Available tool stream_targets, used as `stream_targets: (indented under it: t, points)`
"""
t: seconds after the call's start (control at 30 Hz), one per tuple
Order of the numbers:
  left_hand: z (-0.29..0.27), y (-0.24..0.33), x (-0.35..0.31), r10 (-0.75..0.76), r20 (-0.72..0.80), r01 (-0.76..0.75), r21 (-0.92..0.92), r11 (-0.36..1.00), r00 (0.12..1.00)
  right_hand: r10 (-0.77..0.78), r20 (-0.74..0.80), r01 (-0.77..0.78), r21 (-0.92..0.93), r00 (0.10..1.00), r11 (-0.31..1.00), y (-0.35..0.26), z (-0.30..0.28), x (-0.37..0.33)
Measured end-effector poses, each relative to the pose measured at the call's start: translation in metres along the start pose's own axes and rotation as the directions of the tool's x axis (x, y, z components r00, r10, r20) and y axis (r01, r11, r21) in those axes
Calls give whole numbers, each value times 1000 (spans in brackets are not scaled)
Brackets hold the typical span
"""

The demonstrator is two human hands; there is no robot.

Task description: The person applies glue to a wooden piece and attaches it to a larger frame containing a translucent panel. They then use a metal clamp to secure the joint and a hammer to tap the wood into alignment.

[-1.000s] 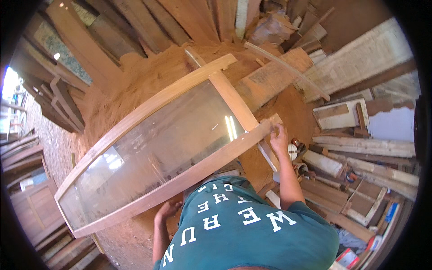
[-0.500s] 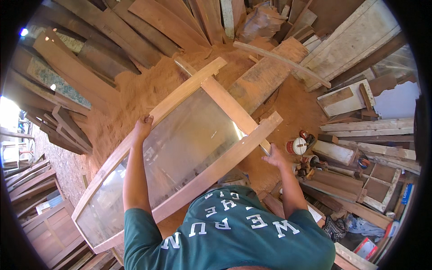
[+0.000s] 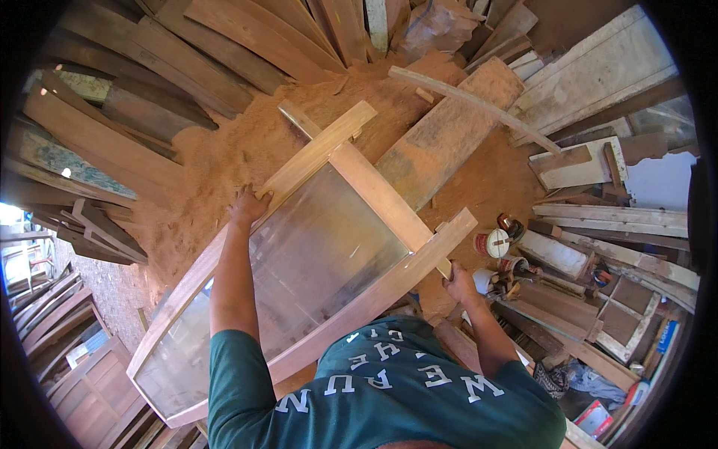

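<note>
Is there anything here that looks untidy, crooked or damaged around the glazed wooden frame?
The frame itself looks whole; the left hand and right hand grip its two long rails. Around it the floor is heaped with orange sawdust, and loose planks lie criss-crossed at odd angles.

Woodworking shop: stacked planks (image 3: pixel 149 82), sawdust (image 3: pixel 247 150)

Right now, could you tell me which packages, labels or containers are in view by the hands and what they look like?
Round can: on the sawdust floor beyond the right hand, white label, red rim.
Small tins: just behind it, dark and red.
Flat packet: lower right among the scrap wood, red and white.
Screens or signs: none in view.
</note>
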State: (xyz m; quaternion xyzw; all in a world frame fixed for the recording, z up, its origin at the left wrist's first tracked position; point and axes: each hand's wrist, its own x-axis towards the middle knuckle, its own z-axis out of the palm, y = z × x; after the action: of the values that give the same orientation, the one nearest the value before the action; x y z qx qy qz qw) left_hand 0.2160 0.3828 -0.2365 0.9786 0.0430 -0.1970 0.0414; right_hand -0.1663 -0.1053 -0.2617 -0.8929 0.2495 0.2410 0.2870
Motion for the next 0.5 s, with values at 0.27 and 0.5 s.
stream_targets:
  t: [0.27,0.5]
  points:
    - [15,-17,19,-19,205,67,-230,971,978,-76,-42,78,44,996,996,-16,8,-10]
    - [32,-27,-1,7,-50,-19,-244,970,999,-45,34,44,45,998,998,-3,16,-14]
